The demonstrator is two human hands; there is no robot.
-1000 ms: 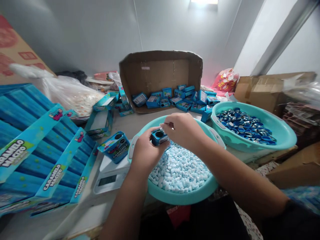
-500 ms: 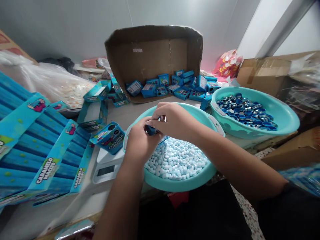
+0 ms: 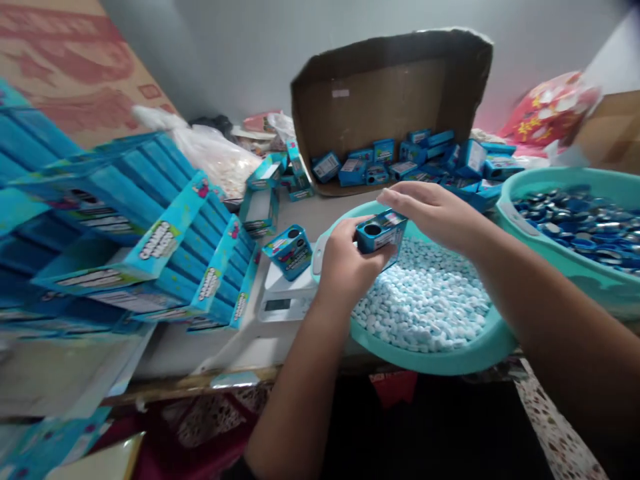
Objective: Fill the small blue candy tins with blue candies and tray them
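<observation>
My left hand (image 3: 345,263) is closed around a small blue candy box (image 3: 381,230) with a round hole in its top. My right hand (image 3: 433,213) rests on the box's far end, fingers curled over it. Both hands hover above a teal basin (image 3: 450,360) heaped with small pale blue and white candies (image 3: 425,300). Another small blue box (image 3: 293,250) stands on a white scale (image 3: 285,303) just left of the basin.
A second teal basin (image 3: 565,267) with blue and silver caps sits at right. An open cardboard box (image 3: 390,100) behind holds several small blue boxes. Stacked blue display cartons (image 3: 150,247) fill the left. A clear plastic bag (image 3: 220,160) lies behind them.
The view has swung left. The hands have parted a little, so the box's holed top shows again; it was covered half a second ago.
</observation>
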